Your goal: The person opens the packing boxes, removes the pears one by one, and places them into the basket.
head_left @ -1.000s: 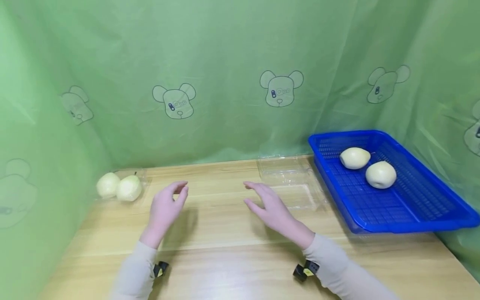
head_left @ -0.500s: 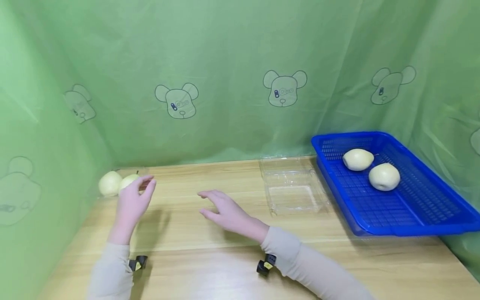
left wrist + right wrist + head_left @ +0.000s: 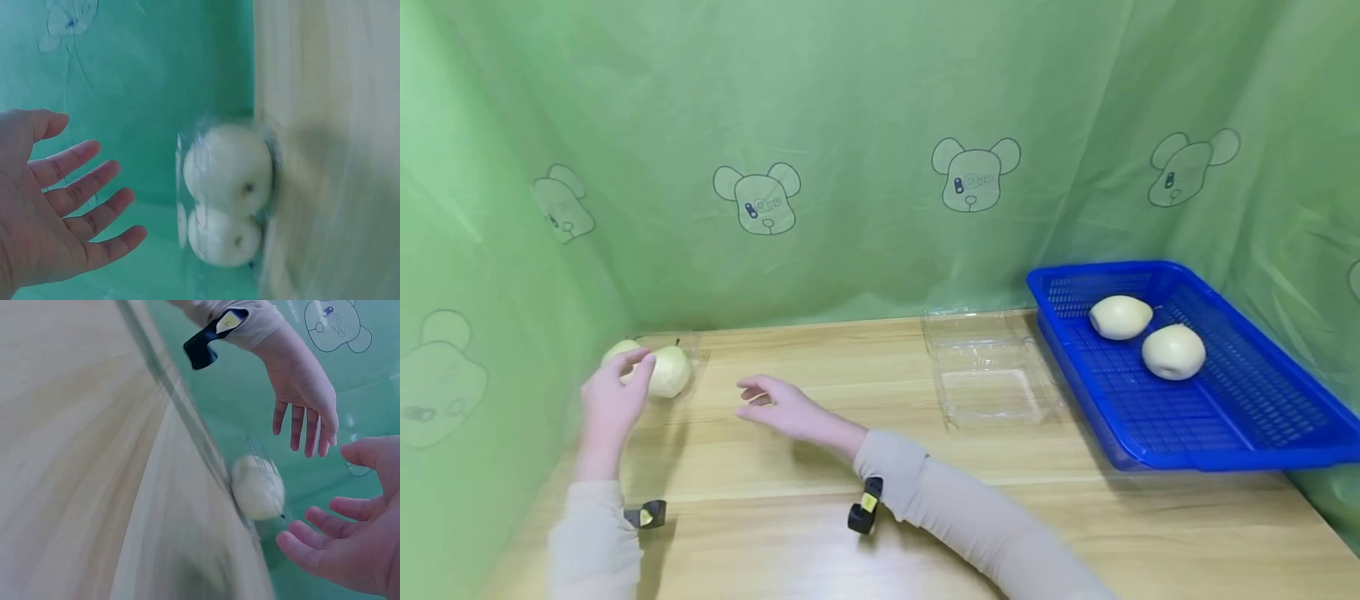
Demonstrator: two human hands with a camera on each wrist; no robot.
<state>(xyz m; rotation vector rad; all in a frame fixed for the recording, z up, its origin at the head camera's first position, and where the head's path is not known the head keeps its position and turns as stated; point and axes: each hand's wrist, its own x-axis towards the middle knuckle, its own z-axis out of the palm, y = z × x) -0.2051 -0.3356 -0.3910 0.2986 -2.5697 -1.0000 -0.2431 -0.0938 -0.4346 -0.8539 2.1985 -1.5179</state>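
Note:
At the table's far left, two pale yellow-green pears (image 3: 672, 372) sit side by side in a clear plastic box (image 3: 180, 169). My left hand (image 3: 613, 398) is in front of them and overlaps the left pear in the head view. Its fingers are spread and hold nothing, apart from the box in the left wrist view. My right hand (image 3: 784, 408) hangs over the table to the right of the pears, fingers loosely bent around nothing. The right wrist view shows both hands facing the boxed pears (image 3: 257, 487) from two sides.
A second clear plastic box (image 3: 988, 392) stands with its lid up at the back, right of centre. Beside it, a blue plastic basket (image 3: 1078, 408) holds two more pears (image 3: 1174, 352). Green curtain (image 3: 850, 167) borders the wooden table (image 3: 820, 517) at the back and sides.
Both hands have moved left across the table toward the boxed pears, the right hand by a longer way. The view has shifted slightly. Pears, boxes and basket stay in place.

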